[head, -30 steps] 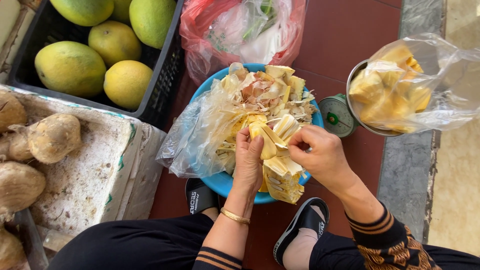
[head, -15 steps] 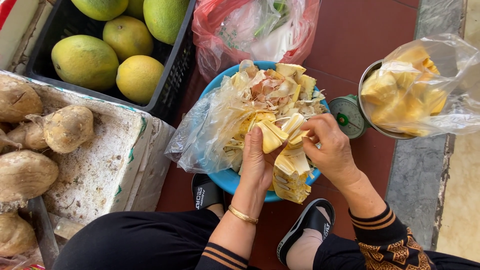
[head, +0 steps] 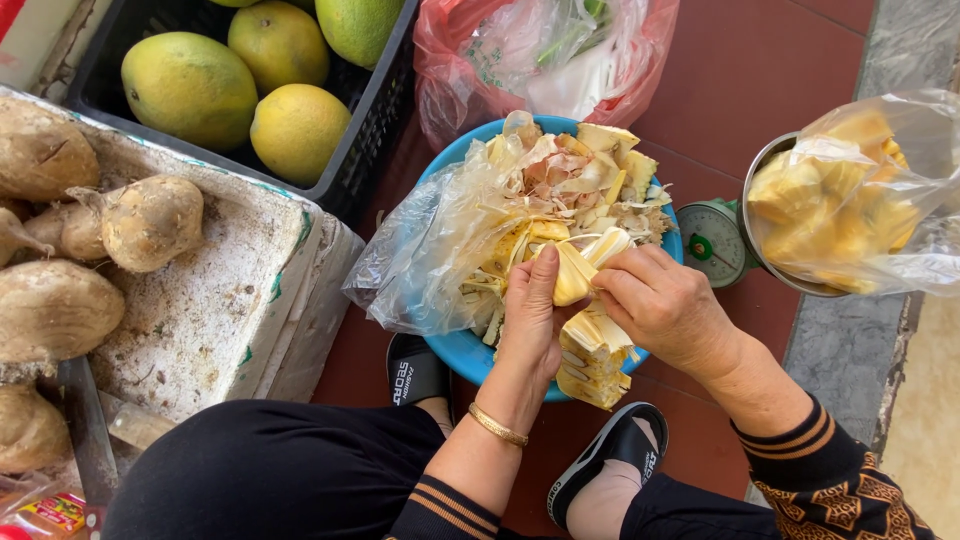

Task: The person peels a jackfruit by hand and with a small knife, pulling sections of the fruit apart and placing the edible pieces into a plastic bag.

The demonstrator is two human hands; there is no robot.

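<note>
My left hand (head: 530,320) and my right hand (head: 665,305) both grip a yellow piece of fruit flesh (head: 575,275) between them, over a blue bowl (head: 450,350). The bowl is heaped with pale yellow and pinkish rind scraps (head: 580,185). A crumpled clear plastic bag (head: 430,255) hangs over the bowl's left rim. A larger ribbed chunk of the yellow fruit (head: 595,360) hangs below my hands at the bowl's near edge. A gold bangle (head: 497,425) circles my left wrist.
A small green scale (head: 712,243) bears a metal pan (head: 760,180) with a clear bag of yellow fruit pieces (head: 850,195). A red bag (head: 545,60) lies behind the bowl. A black crate (head: 375,120) holds green-yellow round fruits (head: 190,90). A foam box (head: 230,310) holds brown tubers (head: 150,220).
My hands have shifted slightly on the yellow piece and are pulling it apart; the view has drifted a little, bringing the foam box and tubers closer.
</note>
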